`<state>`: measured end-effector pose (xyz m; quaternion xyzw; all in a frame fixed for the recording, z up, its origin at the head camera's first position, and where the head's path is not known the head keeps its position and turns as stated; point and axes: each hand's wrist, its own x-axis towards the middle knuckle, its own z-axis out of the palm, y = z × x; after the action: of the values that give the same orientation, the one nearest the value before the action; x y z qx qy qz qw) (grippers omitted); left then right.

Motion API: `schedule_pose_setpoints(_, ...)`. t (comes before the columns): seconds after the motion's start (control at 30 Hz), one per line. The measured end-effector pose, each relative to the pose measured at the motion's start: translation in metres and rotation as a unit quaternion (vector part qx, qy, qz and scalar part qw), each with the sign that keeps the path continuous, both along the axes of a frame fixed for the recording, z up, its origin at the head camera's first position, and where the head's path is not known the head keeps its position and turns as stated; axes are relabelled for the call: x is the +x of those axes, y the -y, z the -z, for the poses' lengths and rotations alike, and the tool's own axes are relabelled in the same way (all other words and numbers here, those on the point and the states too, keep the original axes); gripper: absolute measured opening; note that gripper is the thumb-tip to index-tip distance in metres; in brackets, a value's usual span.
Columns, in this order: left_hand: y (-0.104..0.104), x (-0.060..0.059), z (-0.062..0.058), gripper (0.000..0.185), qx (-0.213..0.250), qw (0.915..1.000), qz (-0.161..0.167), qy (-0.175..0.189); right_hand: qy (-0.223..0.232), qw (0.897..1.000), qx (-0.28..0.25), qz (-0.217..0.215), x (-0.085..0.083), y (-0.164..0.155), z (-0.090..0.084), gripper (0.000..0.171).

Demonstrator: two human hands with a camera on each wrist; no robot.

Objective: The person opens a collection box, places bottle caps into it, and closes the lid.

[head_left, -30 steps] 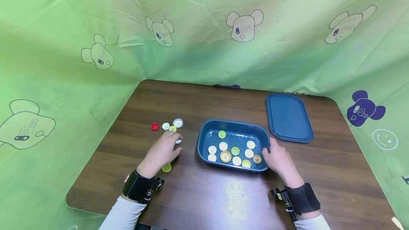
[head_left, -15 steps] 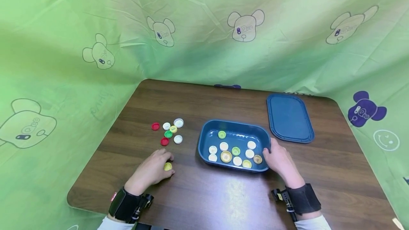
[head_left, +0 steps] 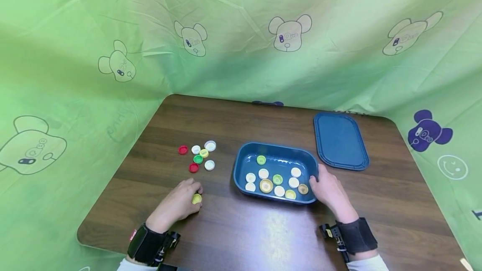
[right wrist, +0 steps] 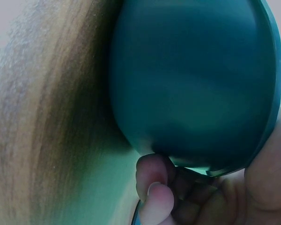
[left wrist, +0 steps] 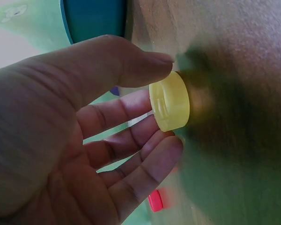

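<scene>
My left hand (head_left: 178, 202) pinches a yellow bottle cap (head_left: 197, 198) close to the tabletop, left of the blue container. In the left wrist view the thumb is on one edge of the cap (left wrist: 175, 103), with fingertips at its opposite side. My right hand (head_left: 331, 189) grips the right end of the blue container (head_left: 278, 149), its thumb over the rim. The right wrist view shows fingers curled under the rim outside the container wall (right wrist: 192, 84). Inside the container lie several white, green, yellow and tan caps.
Beyond my left hand is a loose group of caps on the table, among them a red cap (head_left: 193, 167), a green cap (head_left: 198, 159) and a white cap (head_left: 209, 164). A flat blue lid (head_left: 340, 139) lies at the back right. Green printed cloth (head_left: 233, 66) surrounds the table.
My left hand has come back from the group of caps toward the table's near side and taken hold of the yellow cap. The right hand and container have stayed in place.
</scene>
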<state>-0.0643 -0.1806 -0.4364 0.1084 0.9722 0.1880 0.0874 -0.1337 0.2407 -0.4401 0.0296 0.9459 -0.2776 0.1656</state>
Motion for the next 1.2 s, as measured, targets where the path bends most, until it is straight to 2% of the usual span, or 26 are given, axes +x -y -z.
schedule_pose_setpoints(0.2, 0.000, -0.001, 0.001, 0.021, -0.002, 0.9999, 0.008, -0.009, 0.002, 1.000, 0.001, 0.001, 0.000, 0.000, -0.001, 0.058)
schedule_pose_setpoints(0.37, -0.001, -0.004, -0.001, 0.020, 0.003, 0.9992, 0.021, -0.035, 0.001, 1.000, 0.000, 0.001, 0.000, 0.001, -0.001, 0.058)
schedule_pose_setpoints(0.57, -0.010, -0.017, -0.009, 0.019, 0.005, 0.9949, 0.055, -0.085, 0.005, 1.000, 0.001, -0.002, 0.000, 0.000, -0.001, 0.059)
schedule_pose_setpoints(0.7, -0.021, -0.029, -0.020, 0.018, 0.006, 0.9912, 0.073, -0.110, 0.007, 1.000, 0.001, -0.003, 0.000, 0.000, -0.001, 0.059)
schedule_pose_setpoints(0.93, -0.050, -0.048, -0.042, 0.021, 0.018, 0.9933, 0.071, -0.090, 0.002, 1.000, 0.005, 0.000, 0.000, 0.001, -0.001, 0.058)
schedule_pose_setpoints(1.2, -0.076, -0.068, -0.052, 0.021, 0.011, 0.9928, 0.087, -0.082, 0.002, 1.000, 0.000, -0.001, 0.000, 0.000, 0.000, 0.058)
